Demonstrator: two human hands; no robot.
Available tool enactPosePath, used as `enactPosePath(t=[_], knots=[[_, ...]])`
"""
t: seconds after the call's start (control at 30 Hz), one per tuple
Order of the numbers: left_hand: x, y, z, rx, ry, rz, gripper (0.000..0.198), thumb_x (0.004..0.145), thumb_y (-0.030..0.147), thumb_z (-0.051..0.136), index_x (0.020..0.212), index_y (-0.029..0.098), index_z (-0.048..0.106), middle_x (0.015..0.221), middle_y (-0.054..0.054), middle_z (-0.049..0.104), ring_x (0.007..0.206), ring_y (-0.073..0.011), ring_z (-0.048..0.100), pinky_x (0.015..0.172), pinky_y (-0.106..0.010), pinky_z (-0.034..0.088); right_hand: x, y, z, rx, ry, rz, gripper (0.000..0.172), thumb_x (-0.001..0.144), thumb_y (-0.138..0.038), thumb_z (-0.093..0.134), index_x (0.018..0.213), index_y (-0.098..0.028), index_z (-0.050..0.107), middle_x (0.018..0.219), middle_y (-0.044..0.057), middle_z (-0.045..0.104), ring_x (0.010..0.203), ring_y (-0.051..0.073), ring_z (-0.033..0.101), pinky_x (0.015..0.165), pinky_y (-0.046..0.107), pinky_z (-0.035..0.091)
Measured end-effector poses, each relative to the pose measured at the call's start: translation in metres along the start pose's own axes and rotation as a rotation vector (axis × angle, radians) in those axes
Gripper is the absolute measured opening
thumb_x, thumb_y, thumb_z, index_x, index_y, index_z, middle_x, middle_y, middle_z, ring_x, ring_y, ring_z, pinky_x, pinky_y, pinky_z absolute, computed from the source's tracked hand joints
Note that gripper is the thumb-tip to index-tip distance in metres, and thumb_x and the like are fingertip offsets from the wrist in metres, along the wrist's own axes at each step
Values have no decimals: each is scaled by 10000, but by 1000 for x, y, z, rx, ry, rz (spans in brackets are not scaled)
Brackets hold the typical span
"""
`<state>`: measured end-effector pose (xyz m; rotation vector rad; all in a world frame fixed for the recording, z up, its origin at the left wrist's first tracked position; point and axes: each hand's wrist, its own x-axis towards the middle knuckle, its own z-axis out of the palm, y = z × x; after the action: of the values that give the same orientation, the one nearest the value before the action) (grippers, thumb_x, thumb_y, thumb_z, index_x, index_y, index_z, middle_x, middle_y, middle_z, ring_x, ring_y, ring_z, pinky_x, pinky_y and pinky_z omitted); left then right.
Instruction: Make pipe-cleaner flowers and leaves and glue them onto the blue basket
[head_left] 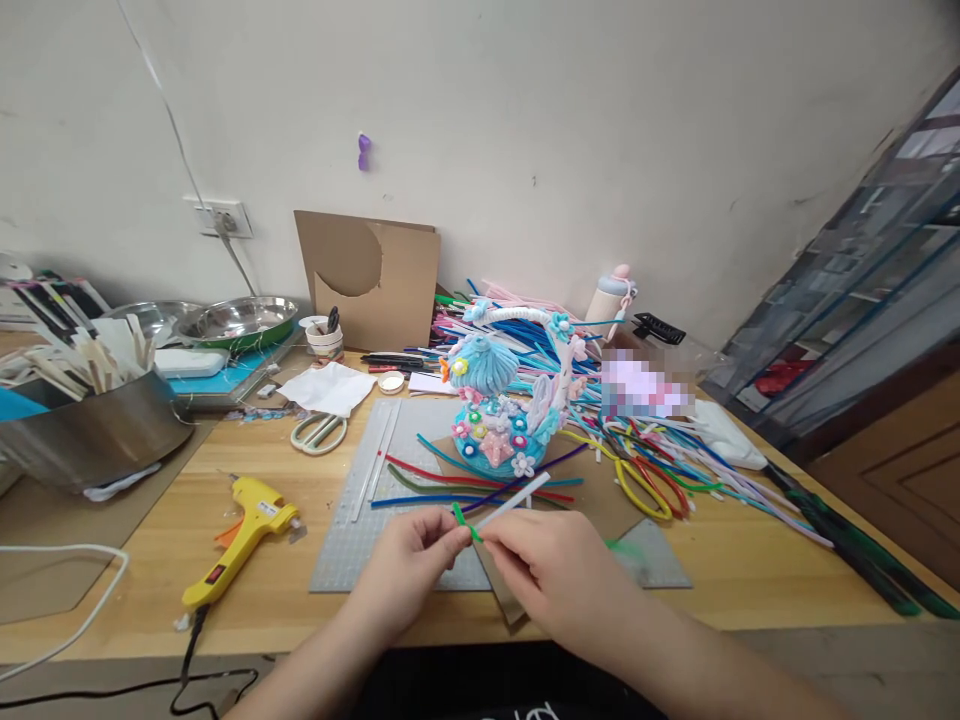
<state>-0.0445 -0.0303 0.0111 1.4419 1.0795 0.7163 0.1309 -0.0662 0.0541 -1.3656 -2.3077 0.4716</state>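
Note:
Close together over the near part of the grey cutting mat [337,540], both my hands are closed in a pinch. Between thumb and forefinger, my left hand [417,558] grips a bright green pipe cleaner [458,514]. My right hand [555,568] pinches the same green pipe cleaner, bent between the fingertips; a blurred green length shows right of that hand. A white strip [517,500] slants up from the right fingertips; its lower end is hidden. Just beyond stands a pipe-cleaner craft piece [495,440] with a blue-haired figure, flowers and a pink star.
Loose coloured pipe cleaners [420,482] lie across the mat, with a big heap [517,345] behind. At left are a yellow glue gun [247,535], scissors [319,434] and a metal pot [135,425] of sticks. Yellow-handled pliers or scissors [637,490] lie right.

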Motion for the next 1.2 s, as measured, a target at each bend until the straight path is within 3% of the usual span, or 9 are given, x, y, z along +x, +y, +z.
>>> enactPosePath(t=[0.17,0.3,0.4,0.43,0.57,0.7,0.93,1.07,1.2], knots=[[-7,8,-1,-454,-106,-185,378,720,501,646,646,180,461,470,101,308,412,-47,138,408,-214,84,-5,13,22,481,83,89,225,897,-273,468,851,-177,666,807,38,669,743,150,577,688,255,416],[-14,18,-6,-430,-310,-201,361,716,488,656,655,159,522,467,85,352,404,-43,155,408,-223,77,12,32,19,948,-258,230,266,752,-405,645,715,-142,654,681,8,626,579,102,503,549,217,385],[-16,24,-8,-152,-439,-129,317,734,434,643,633,146,555,487,71,364,451,-61,237,439,-222,154,23,38,2,896,-575,231,239,696,-363,692,697,-131,638,564,-48,524,482,56,383,469,184,299],[-17,25,-8,-25,-439,-98,302,747,407,630,616,147,549,504,67,367,477,-69,263,458,-222,182,25,37,-5,822,-587,228,209,714,-342,674,709,-136,638,543,-60,494,471,53,363,458,180,285],[-16,19,-4,405,-244,26,268,788,335,565,591,157,530,561,44,432,566,-104,355,527,-232,251,17,19,-21,324,-405,56,107,768,-195,575,699,-161,649,594,-38,564,543,86,461,503,200,303],[-13,10,0,339,-2,66,276,813,349,523,615,157,535,593,25,471,603,-124,401,568,-241,294,-2,0,-14,-9,-94,-31,175,843,-176,493,744,-173,637,704,6,637,652,133,539,588,244,330],[-16,10,-2,-340,-50,-141,339,741,474,630,663,169,504,467,100,303,423,-55,162,419,-205,111,-12,8,11,417,72,45,170,860,-218,523,852,-179,687,753,20,665,700,134,576,645,233,398],[-18,13,-6,-463,-255,-169,360,703,478,678,646,157,526,457,89,344,398,-39,157,406,-211,78,2,29,16,831,-143,216,195,756,-328,647,748,-139,691,632,3,621,563,106,515,536,213,388],[-18,18,-11,-191,-436,-120,327,712,446,670,633,143,573,471,72,366,438,-59,235,432,-222,143,15,35,-1,831,-466,216,236,702,-355,692,736,-122,669,611,-20,582,520,75,463,490,187,351]])
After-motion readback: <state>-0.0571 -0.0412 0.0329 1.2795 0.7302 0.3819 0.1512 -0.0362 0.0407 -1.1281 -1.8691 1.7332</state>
